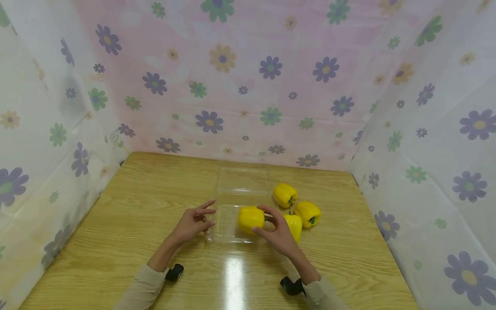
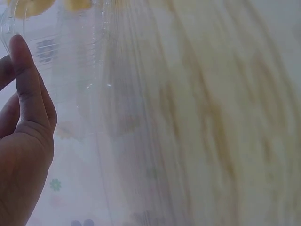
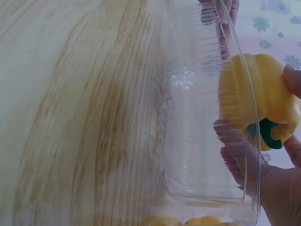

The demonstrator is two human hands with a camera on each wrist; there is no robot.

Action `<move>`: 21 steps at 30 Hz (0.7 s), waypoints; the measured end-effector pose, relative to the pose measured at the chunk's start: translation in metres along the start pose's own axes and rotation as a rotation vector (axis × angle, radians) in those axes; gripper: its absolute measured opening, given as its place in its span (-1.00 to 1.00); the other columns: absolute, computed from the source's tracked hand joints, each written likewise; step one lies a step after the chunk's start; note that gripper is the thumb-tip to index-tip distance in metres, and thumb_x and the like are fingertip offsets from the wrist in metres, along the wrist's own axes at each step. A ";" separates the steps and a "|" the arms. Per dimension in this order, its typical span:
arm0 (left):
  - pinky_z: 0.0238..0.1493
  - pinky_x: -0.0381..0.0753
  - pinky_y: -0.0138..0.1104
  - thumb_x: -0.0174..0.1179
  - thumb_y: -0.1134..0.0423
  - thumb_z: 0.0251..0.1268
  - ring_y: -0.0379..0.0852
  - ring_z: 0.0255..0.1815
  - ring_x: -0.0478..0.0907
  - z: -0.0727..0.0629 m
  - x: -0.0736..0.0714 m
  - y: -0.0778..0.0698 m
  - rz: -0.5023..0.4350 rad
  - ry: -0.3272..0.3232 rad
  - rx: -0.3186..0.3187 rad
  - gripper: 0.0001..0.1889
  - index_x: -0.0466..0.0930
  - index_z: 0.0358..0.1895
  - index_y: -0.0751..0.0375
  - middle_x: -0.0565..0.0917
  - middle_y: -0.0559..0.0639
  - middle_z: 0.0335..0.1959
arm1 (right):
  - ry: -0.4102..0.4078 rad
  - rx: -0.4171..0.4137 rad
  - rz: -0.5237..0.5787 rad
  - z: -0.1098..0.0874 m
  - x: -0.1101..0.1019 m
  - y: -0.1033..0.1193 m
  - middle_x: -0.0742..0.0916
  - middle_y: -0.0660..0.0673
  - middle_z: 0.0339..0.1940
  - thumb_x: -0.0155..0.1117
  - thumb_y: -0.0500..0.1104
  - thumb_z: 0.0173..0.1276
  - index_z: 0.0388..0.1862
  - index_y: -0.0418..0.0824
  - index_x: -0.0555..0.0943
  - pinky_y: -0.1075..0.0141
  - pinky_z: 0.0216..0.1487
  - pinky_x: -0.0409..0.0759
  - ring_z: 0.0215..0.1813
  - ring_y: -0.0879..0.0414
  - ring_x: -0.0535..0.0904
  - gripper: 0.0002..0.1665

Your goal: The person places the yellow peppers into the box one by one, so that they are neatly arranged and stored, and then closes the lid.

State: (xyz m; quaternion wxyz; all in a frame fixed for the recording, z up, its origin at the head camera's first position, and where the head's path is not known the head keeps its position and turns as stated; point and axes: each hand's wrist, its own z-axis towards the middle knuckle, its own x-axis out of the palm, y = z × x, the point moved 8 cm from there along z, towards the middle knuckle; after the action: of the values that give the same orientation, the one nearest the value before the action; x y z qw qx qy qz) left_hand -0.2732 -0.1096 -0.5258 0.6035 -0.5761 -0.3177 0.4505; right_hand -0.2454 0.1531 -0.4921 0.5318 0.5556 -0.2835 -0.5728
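Observation:
A clear plastic clamshell container (image 1: 226, 236) lies opened out on the table, its lid (image 1: 243, 180) toward the back wall. My right hand (image 1: 280, 232) grips a yellow bell pepper (image 1: 249, 219) between thumb and fingers, over the right half of the base. In the right wrist view the pepper (image 3: 258, 89) shows its green stem just above the container rim (image 3: 251, 101). At the base's left edge is my left hand (image 1: 190, 224), fingers loosely extended. Its fingertip (image 2: 19, 47) is right at the clear rim in the left wrist view.
Several more yellow peppers sit right of the container: one farther back (image 1: 285, 195), one at the right (image 1: 308, 214), and one (image 1: 294, 226) partly behind my right hand. Flower-patterned sheets (image 1: 248, 86) enclose the wooden table (image 1: 162, 185) at the back and sides.

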 end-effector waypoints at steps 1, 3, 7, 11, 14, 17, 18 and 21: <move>-0.39 0.72 -0.28 0.30 0.46 0.34 -0.19 -0.44 0.58 0.001 0.000 -0.001 -0.002 0.001 -0.003 -0.53 0.50 0.27 0.60 0.24 0.33 0.56 | 0.007 0.010 0.004 0.001 0.001 -0.001 0.54 -0.20 0.40 0.50 -0.23 0.30 0.39 -0.13 0.49 -0.13 0.37 0.47 0.37 -0.22 0.48 -0.31; -0.39 0.73 -0.27 0.30 0.47 0.34 -0.19 -0.45 0.57 0.002 0.000 -0.001 -0.006 0.002 -0.008 -0.53 0.50 0.28 0.60 0.25 0.31 0.56 | 0.025 0.025 0.012 0.002 0.002 -0.002 0.53 -0.21 0.42 0.49 -0.24 0.31 0.40 -0.15 0.49 -0.14 0.37 0.47 0.38 -0.22 0.47 -0.31; -0.39 0.72 -0.29 0.31 0.45 0.35 -0.18 -0.46 0.57 0.003 0.001 -0.001 -0.004 0.004 -0.017 -0.52 0.49 0.28 0.60 0.25 0.29 0.57 | 0.039 0.058 0.014 0.006 0.004 -0.005 0.53 -0.22 0.42 0.49 -0.26 0.30 0.40 -0.17 0.48 -0.15 0.38 0.46 0.37 -0.23 0.47 -0.30; -0.39 0.70 -0.31 0.32 0.43 0.35 -0.16 -0.48 0.57 0.001 0.001 0.000 -0.011 0.003 -0.025 -0.51 0.49 0.28 0.60 0.24 0.28 0.57 | 0.041 0.059 0.000 0.011 0.008 -0.006 0.55 -0.23 0.40 0.51 -0.28 0.28 0.39 -0.21 0.49 -0.16 0.38 0.46 0.36 -0.23 0.48 -0.29; -0.39 0.70 -0.32 0.32 0.42 0.35 -0.16 -0.49 0.57 0.000 0.001 0.000 -0.021 0.002 -0.036 -0.50 0.48 0.29 0.60 0.23 0.28 0.58 | 0.046 0.053 -0.014 0.014 0.012 -0.006 0.58 -0.19 0.38 0.53 -0.27 0.25 0.37 -0.18 0.51 -0.14 0.37 0.48 0.36 -0.19 0.48 -0.29; -0.39 0.71 -0.32 0.31 0.43 0.35 -0.18 -0.49 0.56 -0.001 0.002 0.000 -0.028 0.002 -0.039 -0.50 0.48 0.29 0.61 0.22 0.28 0.58 | 0.059 0.078 -0.035 0.017 0.016 -0.008 0.60 -0.14 0.35 0.57 -0.22 0.22 0.33 -0.10 0.54 -0.08 0.29 0.57 0.32 -0.14 0.50 -0.31; -0.39 0.71 -0.32 0.31 0.44 0.35 -0.18 -0.49 0.57 -0.001 0.002 0.000 -0.031 0.003 -0.039 -0.50 0.47 0.29 0.61 0.22 0.29 0.58 | 0.065 0.089 -0.047 0.018 0.017 -0.009 0.60 -0.13 0.33 0.58 -0.20 0.21 0.32 -0.07 0.54 -0.06 0.25 0.60 0.30 -0.14 0.51 -0.31; -0.38 0.72 -0.31 0.30 0.44 0.36 -0.17 -0.49 0.57 -0.002 0.002 0.001 -0.034 0.005 -0.037 -0.50 0.46 0.30 0.62 0.21 0.29 0.58 | 0.091 0.129 -0.092 0.019 0.021 -0.011 0.60 -0.11 0.31 0.60 -0.11 0.20 0.29 0.00 0.54 -0.01 0.16 0.66 0.26 -0.14 0.55 -0.32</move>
State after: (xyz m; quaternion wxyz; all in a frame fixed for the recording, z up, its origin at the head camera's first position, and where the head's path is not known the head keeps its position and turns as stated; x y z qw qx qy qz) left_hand -0.2709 -0.1081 -0.5270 0.6012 -0.5827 -0.3343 0.4328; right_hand -0.2626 0.1320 -0.5048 0.4802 0.6267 -0.2695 -0.5514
